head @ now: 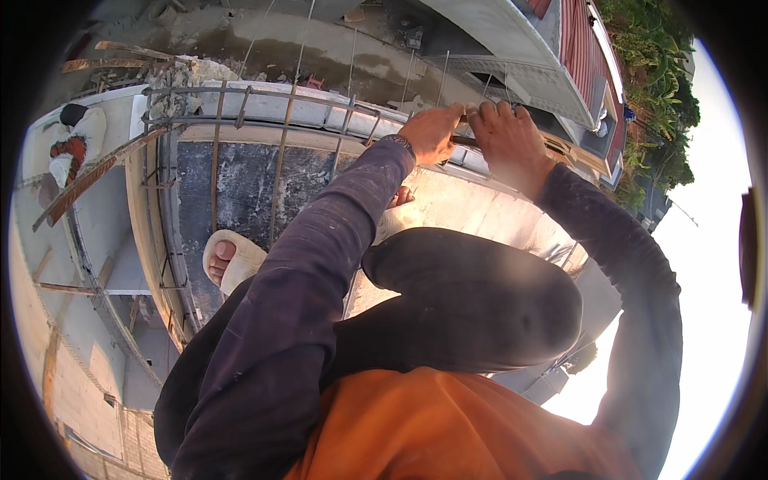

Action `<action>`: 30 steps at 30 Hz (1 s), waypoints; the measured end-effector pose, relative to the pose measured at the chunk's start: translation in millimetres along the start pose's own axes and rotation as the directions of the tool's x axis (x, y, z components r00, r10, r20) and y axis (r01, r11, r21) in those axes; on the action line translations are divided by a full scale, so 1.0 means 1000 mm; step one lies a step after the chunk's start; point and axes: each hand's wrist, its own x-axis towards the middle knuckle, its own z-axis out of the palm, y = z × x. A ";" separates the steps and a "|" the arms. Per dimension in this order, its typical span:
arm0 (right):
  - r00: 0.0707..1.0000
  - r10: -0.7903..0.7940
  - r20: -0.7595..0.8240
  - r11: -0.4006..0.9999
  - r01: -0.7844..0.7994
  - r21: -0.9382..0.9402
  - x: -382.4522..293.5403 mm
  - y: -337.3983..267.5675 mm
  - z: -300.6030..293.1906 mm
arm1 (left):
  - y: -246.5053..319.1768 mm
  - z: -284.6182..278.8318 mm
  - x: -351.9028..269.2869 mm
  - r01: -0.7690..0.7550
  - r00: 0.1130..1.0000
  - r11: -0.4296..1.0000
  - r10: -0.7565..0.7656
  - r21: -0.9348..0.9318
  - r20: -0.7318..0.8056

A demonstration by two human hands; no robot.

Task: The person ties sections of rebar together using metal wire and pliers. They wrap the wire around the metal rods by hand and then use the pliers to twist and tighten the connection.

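Observation:
My left hand [429,133], with a watch at its wrist, is closed at the far end of the steel reinforcing bars [288,129]; fingers and glare hide what exactly it grips. Close beside it on the right, my right hand [507,144] has its fingers curled over a short dark bar [465,141] that shows between the two hands. The long bars run leftward over the formwork edge, crossed by thinner rusty rods [281,162] and small bent stirrups. Below the hands, my sandalled foot [231,261] rests on a dark stained panel [246,174].
A rusty bar [102,174] juts out at the left, near a co-worker [78,141] lower down. Rough broken concrete [174,90] sits at the bars' left end. Thin wires [300,48] rise beyond the edge, past a drop to muddy ground. A wooden formwork board [144,228] runs down the left.

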 end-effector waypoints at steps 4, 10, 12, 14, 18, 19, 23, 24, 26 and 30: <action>1.000 -0.011 0.027 0.993 0.008 0.122 0.005 0.005 -0.002 | 0.015 0.014 -0.012 -0.020 0.934 0.992 0.064 0.126 -0.352; 0.953 0.069 0.294 0.887 -0.194 0.419 0.008 0.016 -0.001 | 0.009 -0.004 0.010 -0.037 0.999 0.997 0.035 0.072 0.038; 0.952 0.081 0.297 0.820 -0.233 0.524 -0.001 0.014 0.012 | 0.019 -0.011 0.007 -0.031 0.994 0.993 0.019 0.116 0.108; 0.944 0.140 0.299 0.704 -0.307 0.640 -0.021 0.005 0.036 | 0.030 -0.019 0.003 -0.087 0.968 0.971 0.029 0.224 0.250; 0.916 0.070 0.394 0.094 -0.399 0.912 -0.100 -0.059 0.111 | 0.054 -0.010 -0.035 -0.534 0.801 0.836 0.453 0.126 0.392; 0.926 0.051 0.375 -0.037 -0.374 0.927 -0.111 -0.084 0.122 | 0.057 -0.009 -0.047 -0.585 0.750 0.795 0.454 0.161 0.481; 0.944 0.137 0.301 -0.526 -0.188 0.829 -0.139 -0.161 0.134 | 0.053 -0.014 -0.076 -0.631 0.715 0.765 0.509 0.129 0.480; 0.941 0.096 0.325 -0.587 -0.210 0.782 -0.142 -0.163 0.138 | 0.056 -0.017 -0.075 -0.586 0.750 0.803 0.489 0.106 0.445; 0.936 0.012 0.352 -0.724 -0.235 0.648 -0.132 -0.171 0.142 | 0.052 -0.048 -0.082 -0.454 0.840 0.881 0.374 0.131 0.394; 0.788 0.151 0.597 -0.763 -0.291 0.577 -0.133 -0.220 0.188 | 0.068 -0.090 -0.093 -0.216 0.900 0.973 0.166 0.080 0.402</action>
